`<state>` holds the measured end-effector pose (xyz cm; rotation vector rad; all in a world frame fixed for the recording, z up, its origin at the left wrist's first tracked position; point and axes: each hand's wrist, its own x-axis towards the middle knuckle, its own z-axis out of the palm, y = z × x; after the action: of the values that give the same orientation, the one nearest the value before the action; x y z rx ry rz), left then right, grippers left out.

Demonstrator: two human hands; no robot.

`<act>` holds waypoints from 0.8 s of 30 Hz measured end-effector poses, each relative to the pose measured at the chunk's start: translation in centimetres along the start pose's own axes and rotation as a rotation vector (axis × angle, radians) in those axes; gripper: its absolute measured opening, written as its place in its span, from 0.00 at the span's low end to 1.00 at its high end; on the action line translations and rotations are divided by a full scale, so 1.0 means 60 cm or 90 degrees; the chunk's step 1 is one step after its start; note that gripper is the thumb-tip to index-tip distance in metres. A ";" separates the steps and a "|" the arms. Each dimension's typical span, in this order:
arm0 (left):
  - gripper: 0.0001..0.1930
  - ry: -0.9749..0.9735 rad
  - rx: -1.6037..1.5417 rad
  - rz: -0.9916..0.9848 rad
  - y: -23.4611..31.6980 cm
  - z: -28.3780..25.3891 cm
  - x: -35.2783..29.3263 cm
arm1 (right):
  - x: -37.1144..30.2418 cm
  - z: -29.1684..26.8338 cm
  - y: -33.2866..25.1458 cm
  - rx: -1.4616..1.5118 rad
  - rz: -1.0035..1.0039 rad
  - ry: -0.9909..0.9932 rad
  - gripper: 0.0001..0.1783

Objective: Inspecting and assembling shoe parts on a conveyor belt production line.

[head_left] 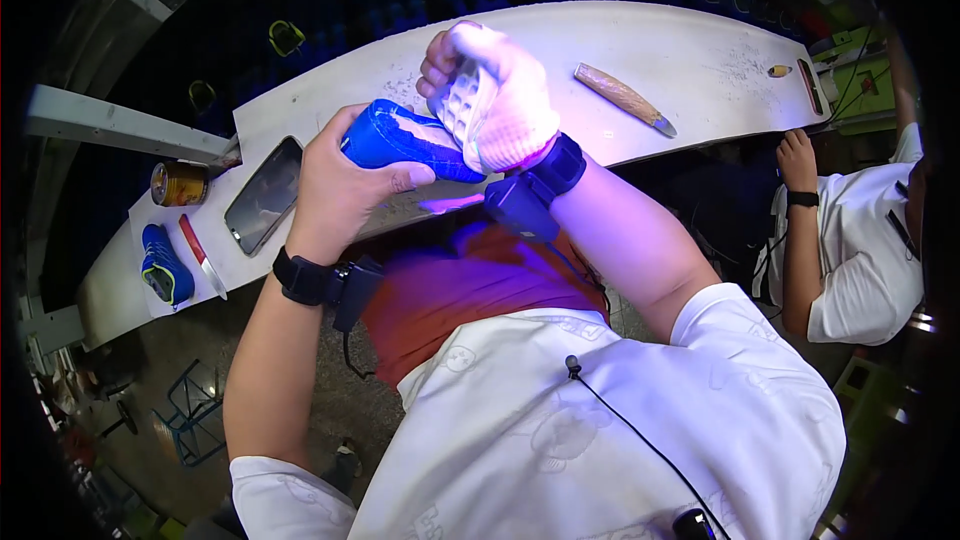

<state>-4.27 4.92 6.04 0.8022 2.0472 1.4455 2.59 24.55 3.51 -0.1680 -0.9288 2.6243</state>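
My left hand (335, 175) grips a blue shoe (372, 137) at one end, its thumb laid along the near side and its fingers behind. A pale inside shows through the shoe's long opening. Over the shoe's other end is my right hand (500, 90), its fingers curled in. A whitish, grid-textured covering (465, 110) lies across that palm; whether it is a glove or a pad I cannot tell. What the curled fingers hold, if anything, is hidden. Both hands are above the near edge of the white bench (690, 60).
At left on the bench lie a black phone (265, 195), a can (180, 183), a red-handled knife (200, 252) and another blue shoe (165, 265). A wooden-handled blade (622, 97) rests at right. Another person (850, 240) sits far right. Beyond the bench are dark shoes (286, 38).
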 end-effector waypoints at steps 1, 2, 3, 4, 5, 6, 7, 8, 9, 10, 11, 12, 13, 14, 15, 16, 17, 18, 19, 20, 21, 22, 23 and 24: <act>0.36 -0.003 -0.037 -0.023 -0.002 0.002 -0.001 | 0.005 0.000 -0.003 0.182 0.052 0.017 0.11; 0.33 0.005 0.023 -0.026 -0.001 0.000 -0.002 | 0.006 0.000 -0.007 0.195 0.104 0.060 0.11; 0.33 0.006 0.024 -0.029 0.002 -0.001 -0.001 | 0.011 0.004 -0.006 0.197 0.107 0.061 0.11; 0.30 0.003 0.089 -0.037 0.010 0.000 0.000 | 0.015 0.011 -0.002 0.009 0.066 -0.011 0.10; 0.26 0.000 0.153 -0.046 0.019 0.001 0.001 | 0.017 0.015 0.000 -0.179 0.026 -0.084 0.09; 0.26 0.000 0.151 -0.051 0.031 0.002 0.005 | 0.023 0.012 -0.002 -0.434 -0.064 -0.155 0.08; 0.25 0.000 0.185 -0.068 0.043 0.005 0.014 | 0.020 0.031 -0.007 -0.253 0.049 -0.107 0.08; 0.24 0.000 0.217 -0.085 0.052 0.007 0.025 | 0.026 0.037 -0.010 -0.336 0.041 -0.124 0.08; 0.24 -0.001 0.211 -0.088 0.057 0.005 0.037 | 0.030 0.040 -0.014 -0.419 0.032 -0.141 0.08; 0.25 -0.023 0.222 -0.066 0.061 0.005 0.051 | 0.033 0.043 -0.025 -0.427 0.038 -0.140 0.08; 0.25 -0.044 0.233 -0.044 0.066 0.006 0.064 | 0.034 0.047 -0.036 -0.482 0.031 -0.140 0.07; 0.26 -0.057 0.241 -0.042 0.072 0.010 0.073 | 0.034 0.046 -0.045 -0.536 0.024 -0.140 0.07; 0.26 -0.056 0.233 -0.035 0.083 0.018 0.084 | 0.036 0.032 -0.054 -0.546 0.022 -0.140 0.07; 0.26 -0.064 0.315 -0.038 0.095 0.025 0.094 | 0.039 0.010 -0.055 -0.702 -0.159 -0.192 0.08; 0.27 -0.072 0.397 -0.041 0.108 0.032 0.102 | 0.041 -0.009 -0.058 -0.850 -0.349 -0.243 0.10; 0.28 -0.084 0.416 -0.038 0.121 0.041 0.106 | 0.040 -0.018 -0.062 -0.894 -0.396 -0.239 0.12; 0.38 -0.067 0.423 0.024 0.119 0.047 0.109 | 0.028 -0.010 -0.077 -0.798 -0.274 -0.211 0.15; 0.38 -0.078 0.451 0.039 0.124 0.054 0.113 | 0.023 -0.016 -0.081 -0.714 -0.228 -0.200 0.17; 0.38 -0.093 0.478 0.060 0.133 0.064 0.114 | 0.015 -0.024 -0.087 -0.632 -0.185 -0.183 0.19; 0.40 -0.095 0.513 0.095 0.137 0.075 0.112 | 0.009 -0.031 -0.089 -0.585 -0.190 -0.184 0.24; 0.41 -0.097 0.546 0.132 0.139 0.086 0.109 | 0.000 -0.041 -0.094 -0.543 -0.198 -0.202 0.27; 0.43 -0.117 0.600 0.168 0.141 0.089 0.097 | -0.012 -0.035 -0.099 -0.506 -0.159 -0.181 0.30; 0.44 -0.137 0.621 0.226 0.140 0.092 0.086 | -0.027 -0.030 -0.101 -0.467 -0.117 -0.156 0.34; 0.42 -0.152 0.621 0.249 0.140 0.096 0.078 | -0.033 -0.026 -0.102 -0.482 -0.157 -0.154 0.43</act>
<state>-2.09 14.17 11.92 1.7232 2.4406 0.3618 6.52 29.20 6.14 0.0807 -1.8567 1.9808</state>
